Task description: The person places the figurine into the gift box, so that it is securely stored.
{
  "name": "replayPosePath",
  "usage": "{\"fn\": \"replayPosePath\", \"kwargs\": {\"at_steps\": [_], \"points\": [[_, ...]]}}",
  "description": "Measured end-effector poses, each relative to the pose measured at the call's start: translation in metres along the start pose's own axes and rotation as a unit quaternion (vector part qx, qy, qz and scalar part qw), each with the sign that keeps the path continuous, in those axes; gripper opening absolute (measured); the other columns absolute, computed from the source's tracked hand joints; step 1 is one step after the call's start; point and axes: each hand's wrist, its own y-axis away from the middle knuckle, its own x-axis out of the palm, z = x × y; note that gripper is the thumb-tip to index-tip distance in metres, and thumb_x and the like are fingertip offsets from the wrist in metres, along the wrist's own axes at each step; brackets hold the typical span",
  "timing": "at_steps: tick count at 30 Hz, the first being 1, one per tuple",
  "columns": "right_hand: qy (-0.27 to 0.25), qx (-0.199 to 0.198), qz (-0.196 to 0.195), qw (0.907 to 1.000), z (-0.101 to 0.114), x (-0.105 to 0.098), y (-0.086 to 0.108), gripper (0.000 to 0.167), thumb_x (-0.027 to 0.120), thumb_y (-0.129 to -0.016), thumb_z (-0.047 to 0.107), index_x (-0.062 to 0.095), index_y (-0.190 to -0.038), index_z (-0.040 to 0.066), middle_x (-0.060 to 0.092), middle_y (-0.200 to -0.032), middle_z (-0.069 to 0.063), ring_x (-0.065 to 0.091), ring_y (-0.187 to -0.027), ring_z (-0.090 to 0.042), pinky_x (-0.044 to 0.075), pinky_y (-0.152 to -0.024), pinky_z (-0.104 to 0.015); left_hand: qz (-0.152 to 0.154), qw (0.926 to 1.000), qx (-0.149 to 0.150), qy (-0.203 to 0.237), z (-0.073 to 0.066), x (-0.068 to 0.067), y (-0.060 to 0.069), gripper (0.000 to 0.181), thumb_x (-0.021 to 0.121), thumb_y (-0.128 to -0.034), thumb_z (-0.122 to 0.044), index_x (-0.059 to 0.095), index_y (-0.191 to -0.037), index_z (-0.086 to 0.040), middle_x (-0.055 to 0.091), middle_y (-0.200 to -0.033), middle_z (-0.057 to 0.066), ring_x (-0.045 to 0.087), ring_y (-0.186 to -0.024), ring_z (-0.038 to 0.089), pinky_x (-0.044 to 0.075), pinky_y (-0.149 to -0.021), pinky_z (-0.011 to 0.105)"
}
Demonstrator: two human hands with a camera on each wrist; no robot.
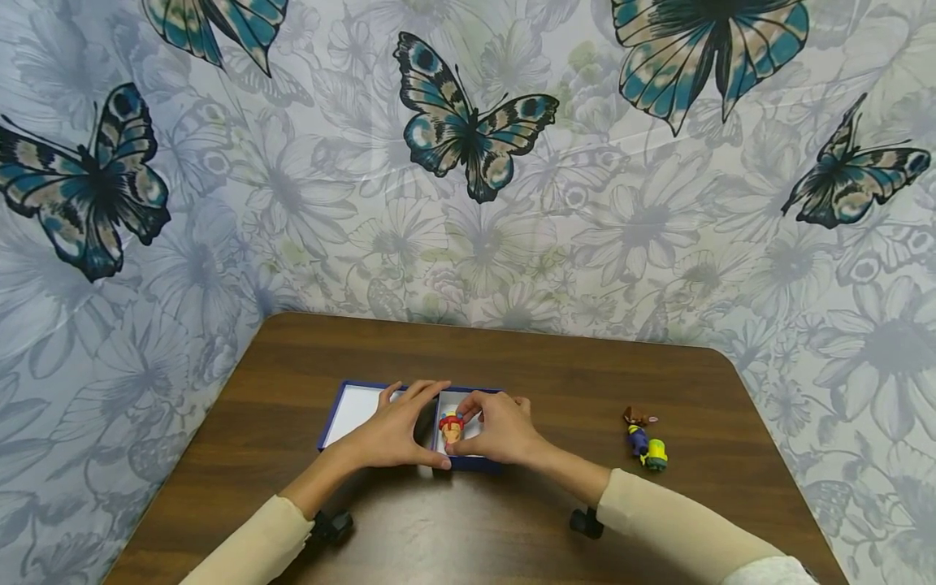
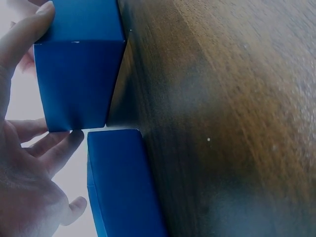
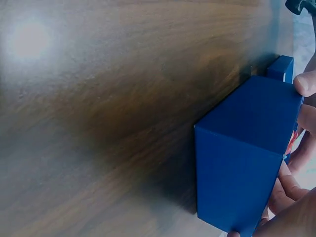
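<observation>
A blue box with a white inside stands on the table, its top side uncovered. My left hand grips the box at its left end, thumb at the near corner and fingers along the side. Inside the box is a small toy figure with a red and yellow top part. My right hand reaches over the right wall and pinches the figure between thumb and fingers. Left of the box lies its blue lid, white inside facing up, partly covered by the left hand. The left wrist view shows the lid beside the box.
To the right on the brown wooden table lie a toy figure in purple-blue with brown hair and a small yellow-green toy, close together. A butterfly-patterned cloth hangs behind the table's far edge.
</observation>
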Motion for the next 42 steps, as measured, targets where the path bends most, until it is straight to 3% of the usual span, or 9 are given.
{"fn": "replayPosePath", "kwargs": {"at_steps": [3, 9, 22, 33, 42], "points": [[-0.004, 0.008, 0.008, 0.9999, 0.001, 0.002, -0.002, 0.049, 0.098, -0.073, 0.048, 0.076, -0.107, 0.021, 0.083, -0.098, 0.007, 0.069, -0.106, -0.022, 0.024, -0.109, -0.069, -0.003, 1.0000, 0.004, -0.002, 0.000, 0.000, 0.001, 0.123, 0.093, -0.0724, -0.067, 0.035, -0.169, -0.018, 0.048, -0.163, 0.006, 0.052, -0.151, 0.028, 0.008, -0.126, 0.078], [0.002, 0.016, 0.023, 0.9996, 0.001, 0.006, -0.004, 0.043, 0.098, -0.073, 0.049, 0.077, -0.100, 0.022, 0.082, -0.090, 0.011, 0.071, -0.108, -0.021, 0.018, -0.111, -0.071, -0.004, 1.0000, 0.007, -0.001, -0.001, 0.000, 0.002, 0.122, 0.093, -0.0726, -0.066, 0.033, -0.170, -0.023, 0.047, -0.163, 0.004, 0.052, -0.151, 0.027, 0.008, -0.127, 0.078], [-0.009, -0.003, 0.054, 0.9985, 0.000, 0.001, -0.004, 0.029, 0.096, -0.080, 0.030, 0.081, -0.104, 0.021, 0.083, -0.093, 0.008, 0.069, -0.114, -0.025, 0.013, -0.112, -0.075, -0.001, 1.0000, 0.004, -0.003, 0.000, 0.000, 0.002, 0.122, 0.093, -0.0730, -0.066, 0.035, -0.169, -0.020, 0.048, -0.163, 0.005, 0.052, -0.151, 0.029, 0.008, -0.126, 0.078], [-0.001, -0.034, 0.043, 0.9985, -0.005, -0.005, -0.002, 0.047, 0.096, -0.081, 0.030, 0.075, -0.121, 0.017, 0.082, -0.105, 0.004, 0.068, -0.115, -0.030, 0.018, -0.111, -0.070, 0.002, 1.0000, 0.002, -0.001, -0.001, 0.002, 0.001, 0.122, 0.092, -0.0733, -0.066, 0.034, -0.170, -0.020, 0.047, -0.164, 0.006, 0.051, -0.152, 0.030, 0.008, -0.126, 0.078], [-0.037, -0.089, 0.004, 0.9954, -0.015, -0.004, 0.011, 0.044, 0.092, -0.085, 0.021, 0.072, -0.125, 0.014, 0.081, -0.109, -0.003, 0.065, -0.117, -0.033, 0.015, -0.112, -0.068, -0.003, 1.0000, 0.002, 0.001, -0.001, 0.001, 0.002, 0.120, 0.095, -0.0737, -0.060, 0.035, -0.169, -0.017, 0.048, -0.163, 0.007, 0.051, -0.151, 0.031, 0.008, -0.126, 0.079]]}}
